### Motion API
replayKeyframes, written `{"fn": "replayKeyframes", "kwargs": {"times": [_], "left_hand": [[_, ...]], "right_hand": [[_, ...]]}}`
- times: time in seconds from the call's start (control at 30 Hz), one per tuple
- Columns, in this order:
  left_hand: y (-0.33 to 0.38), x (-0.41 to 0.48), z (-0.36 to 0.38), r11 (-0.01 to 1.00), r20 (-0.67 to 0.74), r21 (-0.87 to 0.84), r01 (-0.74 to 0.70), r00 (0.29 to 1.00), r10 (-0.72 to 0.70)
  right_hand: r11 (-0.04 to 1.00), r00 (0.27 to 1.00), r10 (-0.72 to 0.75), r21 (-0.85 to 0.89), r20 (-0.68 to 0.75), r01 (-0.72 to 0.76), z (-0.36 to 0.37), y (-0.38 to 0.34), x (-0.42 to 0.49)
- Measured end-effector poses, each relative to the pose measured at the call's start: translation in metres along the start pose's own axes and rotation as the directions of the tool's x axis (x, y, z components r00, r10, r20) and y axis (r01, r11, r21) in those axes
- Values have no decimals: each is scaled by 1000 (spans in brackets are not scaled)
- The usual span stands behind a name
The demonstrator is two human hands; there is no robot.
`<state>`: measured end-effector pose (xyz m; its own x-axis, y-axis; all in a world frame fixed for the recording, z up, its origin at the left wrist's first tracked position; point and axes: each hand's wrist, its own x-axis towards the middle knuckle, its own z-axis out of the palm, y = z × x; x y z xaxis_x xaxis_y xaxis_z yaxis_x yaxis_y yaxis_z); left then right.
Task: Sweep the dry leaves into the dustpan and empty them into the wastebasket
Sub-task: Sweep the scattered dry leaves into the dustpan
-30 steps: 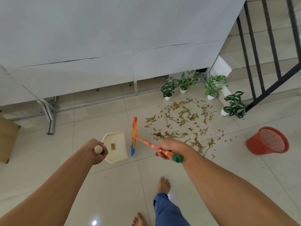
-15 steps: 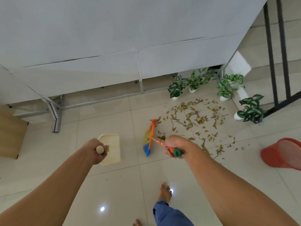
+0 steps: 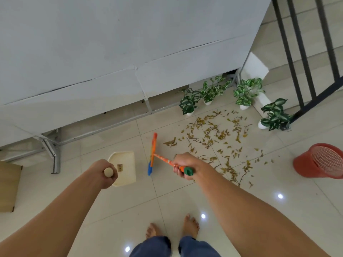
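The left hand (image 3: 104,173) is seen as a closed fist, its fingers curled round the upright handle of the cream dustpan (image 3: 128,175). The rounded beige end of that handle (image 3: 108,172) stands out above the fist. The pan itself is set on the tiled floor (image 3: 185,197) just beyond the knuckles, with a small label shown on its inner face.

The right hand (image 3: 185,165) is wrapped round the orange handle of the broom (image 3: 153,151), fingers pressed together and curled tight. The green cap (image 3: 189,171) sticks out of the fist toward the viewer. From the fingers the handle runs forward and left to the orange and blue broom head, which is seen edge-on between the dustpan and the leaves. Whether the bristles touch the tiles cannot be told.

The dry leaves (image 3: 213,138) are scattered over the tiles to the right of the broom head and beyond the right hand, apart from the dustpan. None are seen in the pan. Four potted plants (image 3: 207,93) are lined up behind the scatter, below a white panel wall (image 3: 130,43). The red mesh wastebasket (image 3: 319,161) is seen tilted at the far right, just past the edge of the leaves. A dark stair railing (image 3: 306,52) is seen above it, and two bare feet (image 3: 190,226) are planted at the bottom.
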<state>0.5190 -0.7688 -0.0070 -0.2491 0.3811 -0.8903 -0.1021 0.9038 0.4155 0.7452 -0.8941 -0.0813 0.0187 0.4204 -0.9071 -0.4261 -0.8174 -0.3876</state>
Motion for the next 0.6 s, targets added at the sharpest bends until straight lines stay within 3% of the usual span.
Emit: {"fn": "replayKeyframes", "kwargs": {"times": [0.2,0.43,0.6], "left_hand": [[16,13,19,999,73,-1,43,996,-43],[42,31,37,998,113,28,64,991,-67],[77,44,37,996,132,22,91,987,-93]], "right_hand": [[999,992,-32,28,-126,36,-19,1,-20],[998,999,-11,-56,-39,9,-17,-37,-41],[995,997,58,79,-51,-54,24,-56,-12]]}}
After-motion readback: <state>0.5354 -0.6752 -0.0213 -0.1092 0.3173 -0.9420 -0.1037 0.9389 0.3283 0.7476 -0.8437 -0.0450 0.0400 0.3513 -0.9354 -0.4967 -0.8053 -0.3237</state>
